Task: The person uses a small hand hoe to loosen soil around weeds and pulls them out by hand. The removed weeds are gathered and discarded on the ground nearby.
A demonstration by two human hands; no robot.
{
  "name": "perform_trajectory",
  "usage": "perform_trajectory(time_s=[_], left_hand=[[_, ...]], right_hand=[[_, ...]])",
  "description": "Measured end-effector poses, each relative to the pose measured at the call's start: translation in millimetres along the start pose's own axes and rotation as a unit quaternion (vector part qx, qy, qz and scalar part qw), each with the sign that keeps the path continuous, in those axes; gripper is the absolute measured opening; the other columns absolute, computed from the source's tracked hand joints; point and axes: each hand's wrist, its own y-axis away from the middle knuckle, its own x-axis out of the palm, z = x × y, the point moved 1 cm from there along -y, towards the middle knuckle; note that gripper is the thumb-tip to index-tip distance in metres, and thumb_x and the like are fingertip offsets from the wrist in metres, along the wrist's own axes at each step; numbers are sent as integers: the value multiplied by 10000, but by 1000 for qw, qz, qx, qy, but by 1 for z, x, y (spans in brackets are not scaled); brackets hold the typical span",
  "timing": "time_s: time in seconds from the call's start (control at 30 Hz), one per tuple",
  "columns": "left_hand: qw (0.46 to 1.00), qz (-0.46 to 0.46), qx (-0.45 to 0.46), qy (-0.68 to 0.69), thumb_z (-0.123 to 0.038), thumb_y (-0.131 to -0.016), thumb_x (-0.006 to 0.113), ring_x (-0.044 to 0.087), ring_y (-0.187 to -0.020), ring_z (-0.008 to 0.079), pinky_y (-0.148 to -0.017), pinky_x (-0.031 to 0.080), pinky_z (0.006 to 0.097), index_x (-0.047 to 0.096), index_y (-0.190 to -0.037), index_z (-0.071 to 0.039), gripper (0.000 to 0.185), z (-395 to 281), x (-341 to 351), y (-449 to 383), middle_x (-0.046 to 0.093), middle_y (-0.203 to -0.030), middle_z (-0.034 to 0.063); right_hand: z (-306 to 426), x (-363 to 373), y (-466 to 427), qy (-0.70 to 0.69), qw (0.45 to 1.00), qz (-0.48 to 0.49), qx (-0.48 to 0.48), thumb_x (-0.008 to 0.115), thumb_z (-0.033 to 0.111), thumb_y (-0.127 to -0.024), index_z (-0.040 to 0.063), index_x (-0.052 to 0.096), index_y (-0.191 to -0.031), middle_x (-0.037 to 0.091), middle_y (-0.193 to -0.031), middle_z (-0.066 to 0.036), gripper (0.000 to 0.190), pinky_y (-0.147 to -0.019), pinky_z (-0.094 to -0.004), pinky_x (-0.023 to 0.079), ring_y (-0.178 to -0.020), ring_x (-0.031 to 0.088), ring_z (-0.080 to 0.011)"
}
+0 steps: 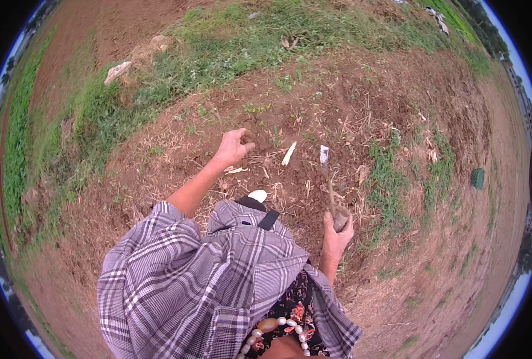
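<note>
My left hand [233, 146] hovers over or rests near bare brown soil, its fingers curled and the thumb a little apart. Whether something small lies inside the fingers is hidden. In my right hand [337, 229] is the thick lower end of a slim hand tool [330, 186] with a thin shaft. Its narrow, shiny metal blade [324, 154] points away from me. Between the hands, a pale piece of dry stalk or husk [288, 153] lies on the soil. A smaller pale scrap [235, 170] is just below my left hand.
The white toe of a shoe [257, 195] shows below the hands. Green weeds [387, 184] grow at the right, and a grassy strip [230, 54] crosses beyond. A green basket [478, 178] stands far right. A pale lump, perhaps a stone [117, 72], sits at upper left.
</note>
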Motion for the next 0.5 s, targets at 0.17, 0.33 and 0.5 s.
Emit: perform_trajectory(time_s=[0.17, 0.33, 0.5], left_hand=[[984, 113, 1, 142, -151, -819, 719, 651, -679, 118, -620, 521, 283, 693, -899, 26, 196, -72, 53, 8, 693, -744, 58], [992, 75, 47, 85, -248, -843, 728, 665, -893, 173, -768, 530, 291, 654, -1053, 66, 385, -96, 78, -13, 700, -948, 139], [980, 124, 33, 151, -428, -841, 717, 544, -1175, 275, -906, 497, 365, 288, -1437, 63, 883, -113, 123, -21, 511, -1329, 201]], right_hand=[[39, -7, 23, 51, 995, -2, -90, 717, 77, -807, 24, 584, -1150, 691, -915, -79, 371, -747, -277, 509, -820, 633, -108], [52, -16, 43, 88, 990, 7, -111, 704, 51, -789, 42, 579, -1199, 669, -762, -108, 429, -647, -289, 536, -675, 679, -155], [44, -14, 59, 82, 990, 5, -114, 716, 63, -775, 21, 562, -1242, 682, -844, -139, 494, -678, -297, 542, -737, 701, -184]])
